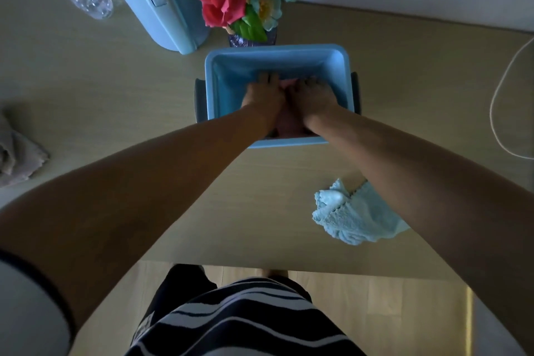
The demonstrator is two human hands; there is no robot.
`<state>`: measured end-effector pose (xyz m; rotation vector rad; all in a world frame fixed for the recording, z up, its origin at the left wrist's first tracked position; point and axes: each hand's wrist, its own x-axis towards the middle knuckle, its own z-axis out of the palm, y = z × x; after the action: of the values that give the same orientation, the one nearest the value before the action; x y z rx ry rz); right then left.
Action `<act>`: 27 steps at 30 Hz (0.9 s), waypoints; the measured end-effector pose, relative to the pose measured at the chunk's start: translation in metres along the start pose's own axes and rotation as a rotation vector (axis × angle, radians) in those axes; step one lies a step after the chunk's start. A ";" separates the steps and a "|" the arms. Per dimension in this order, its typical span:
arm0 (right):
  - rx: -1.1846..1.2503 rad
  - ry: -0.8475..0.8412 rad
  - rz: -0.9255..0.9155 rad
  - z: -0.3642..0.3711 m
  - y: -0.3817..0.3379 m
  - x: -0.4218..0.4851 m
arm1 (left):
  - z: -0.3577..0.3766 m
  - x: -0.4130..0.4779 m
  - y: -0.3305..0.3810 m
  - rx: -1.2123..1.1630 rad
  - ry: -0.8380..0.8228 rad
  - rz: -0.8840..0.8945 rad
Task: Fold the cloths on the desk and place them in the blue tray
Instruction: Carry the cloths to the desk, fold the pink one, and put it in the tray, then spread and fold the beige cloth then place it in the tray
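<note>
both hands, left hand (264,95) and right hand (313,97), lie spread flat on a pink cloth (284,84) inside the blue tray (277,52); a blue cloth (352,217) sits near the desk's (115,89) front edge

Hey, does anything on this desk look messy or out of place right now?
Two cloths lie crumpled and unfolded: a light blue cloth near the front edge under the right forearm, and a grey cloth at the far left. Both hands press a pink cloth into the blue tray.

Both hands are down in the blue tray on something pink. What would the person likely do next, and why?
Probably lift both hands out: the left hand and right hand press flat on the pink cloth already inside the blue tray, while the light blue cloth lies unfolded on the desk.
</note>
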<state>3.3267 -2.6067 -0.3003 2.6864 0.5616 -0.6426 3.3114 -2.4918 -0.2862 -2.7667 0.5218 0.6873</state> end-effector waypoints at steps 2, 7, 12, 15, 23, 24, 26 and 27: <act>-0.018 -0.019 0.000 -0.002 -0.001 0.001 | 0.001 0.001 -0.004 -0.016 -0.054 0.007; 0.105 -0.108 -0.001 -0.021 0.000 -0.015 | -0.019 -0.020 -0.014 -0.185 -0.070 0.037; 0.532 0.125 0.090 -0.070 0.005 -0.062 | -0.047 -0.083 -0.041 -0.703 0.220 0.012; 0.914 0.580 0.212 -0.090 -0.017 -0.103 | -0.048 -0.137 -0.068 -0.993 0.422 -0.067; 1.562 0.756 0.226 -0.135 -0.163 -0.118 | -0.008 -0.254 -0.167 -1.367 0.706 -0.245; 1.561 0.739 0.226 -0.138 -0.180 -0.115 | 0.000 -0.262 -0.177 -1.383 0.712 -0.230; 1.546 0.702 0.198 -0.146 -0.215 -0.108 | 0.018 -0.280 -0.199 -1.380 0.727 -0.227; 1.536 0.681 0.181 -0.149 -0.231 -0.106 | 0.029 -0.286 -0.209 -1.374 0.734 -0.241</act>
<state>3.1909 -2.3787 -0.1716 4.3560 -0.2622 0.0718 3.1463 -2.2131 -0.1403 -4.2397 -0.4155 -0.2491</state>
